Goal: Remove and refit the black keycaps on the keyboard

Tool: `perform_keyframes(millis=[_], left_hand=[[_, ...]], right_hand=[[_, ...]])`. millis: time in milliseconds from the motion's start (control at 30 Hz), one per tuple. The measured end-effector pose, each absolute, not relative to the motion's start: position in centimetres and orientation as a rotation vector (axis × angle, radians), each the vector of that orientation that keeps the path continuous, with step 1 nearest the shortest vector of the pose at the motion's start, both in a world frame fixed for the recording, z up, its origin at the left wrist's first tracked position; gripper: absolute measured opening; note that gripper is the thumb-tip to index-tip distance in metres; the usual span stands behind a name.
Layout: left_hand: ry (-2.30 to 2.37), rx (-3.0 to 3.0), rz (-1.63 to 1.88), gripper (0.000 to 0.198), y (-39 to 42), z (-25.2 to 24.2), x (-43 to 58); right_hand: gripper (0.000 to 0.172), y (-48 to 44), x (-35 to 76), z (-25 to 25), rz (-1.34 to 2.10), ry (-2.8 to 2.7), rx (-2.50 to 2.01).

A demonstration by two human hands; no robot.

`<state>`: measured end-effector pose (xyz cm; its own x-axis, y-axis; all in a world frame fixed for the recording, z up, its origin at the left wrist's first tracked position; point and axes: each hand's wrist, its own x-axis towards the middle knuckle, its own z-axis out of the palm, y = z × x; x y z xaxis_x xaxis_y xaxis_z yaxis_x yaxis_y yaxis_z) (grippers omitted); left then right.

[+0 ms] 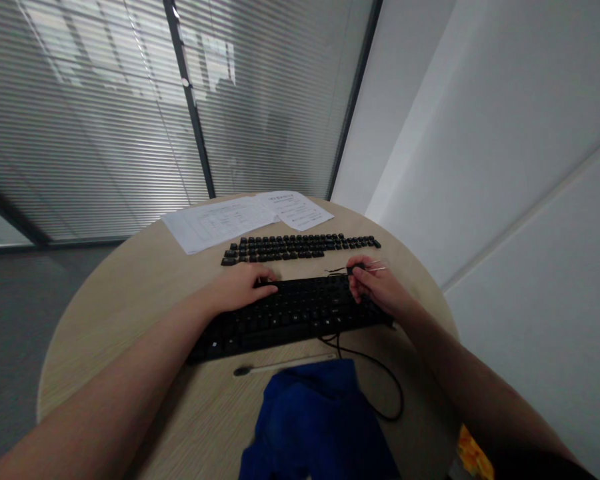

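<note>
A black computer keyboard (280, 323) lies at a slant on the round table. My left hand (243, 285) holds its far left edge, the thumb over the top and the fingers at the back edge. Above the keyboard's right part, my right hand (373, 288) is closed on a keycap puller (356, 267), whose thin wires stick out at both ends. Beyond the keyboard, loose black keycaps (285, 247) are laid out in rows. Whether the puller touches a key I cannot tell.
Printed sheets (215, 223) lie at the table's far side. Nearer me are a brush (280, 365) with a pale handle, a blue cloth (320, 420) and the looped keyboard cable (400, 393). A white wall (520, 167) stands close on the right.
</note>
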<state>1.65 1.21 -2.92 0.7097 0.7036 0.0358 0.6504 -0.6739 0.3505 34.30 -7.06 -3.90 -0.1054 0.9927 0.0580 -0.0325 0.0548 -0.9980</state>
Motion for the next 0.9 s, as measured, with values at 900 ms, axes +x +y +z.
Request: perform_keyframes(millis=[900], left_hand=[[1.045, 2.572, 0.221, 0.041, 1.1, -2.8, 1.8]], right_hand=[[0.046, -6.7, 34.6, -5.6, 0.895, -1.693, -1.343]])
